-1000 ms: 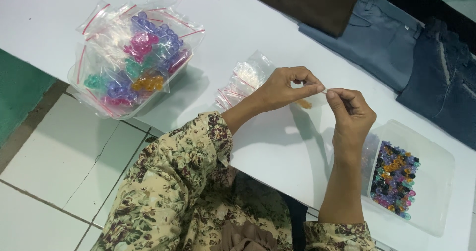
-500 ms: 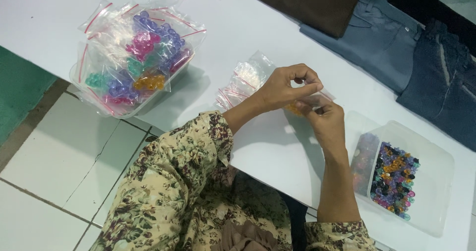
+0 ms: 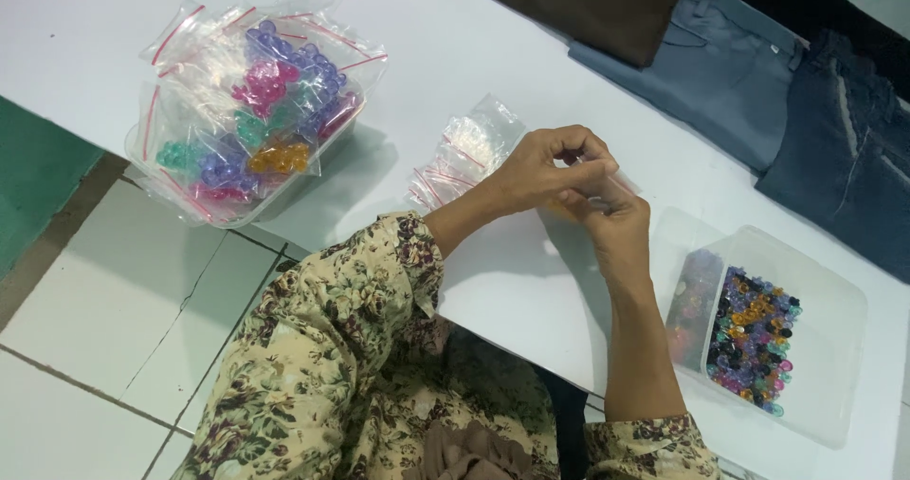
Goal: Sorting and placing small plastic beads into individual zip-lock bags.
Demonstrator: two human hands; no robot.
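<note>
Your left hand (image 3: pixel 542 169) and your right hand (image 3: pixel 611 217) meet above the white table (image 3: pixel 493 281), fingertips pressed together around a small clear plastic zip bag with a red seal strip (image 3: pixel 621 182). Both hands are closed in a pinch on that bag; only a sliver of it shows past your knuckles at its right side, and something yellowish sits low in it, too hidden to make out. The bag is held just off the table surface, between the two hands, near the table's front edge.

Just beyond your left hand lies a loose pile of empty small clear zip bags (image 3: pixel 464 153), flat on the table. Further to your left, a clear plastic tub (image 3: pixel 204 210) holds many filled bags of coloured beads (image 3: pixel 261 110): purple, pink, green, orange. It sits at the table's edge and overhangs it a little.

To your right, beside your right forearm, a shallow clear plastic tray (image 3: pixel 825 366) holds a heap of loose mixed-colour beads (image 3: pixel 754 338), purple, orange and pink among them.

At the far side of the table lie folded grey-blue jeans (image 3: pixel 720 72), dark blue jeans (image 3: pixel 848 148) and a brown cloth (image 3: pixel 578 6). Your sleeves are a floral fabric (image 3: pixel 351 300).
</note>
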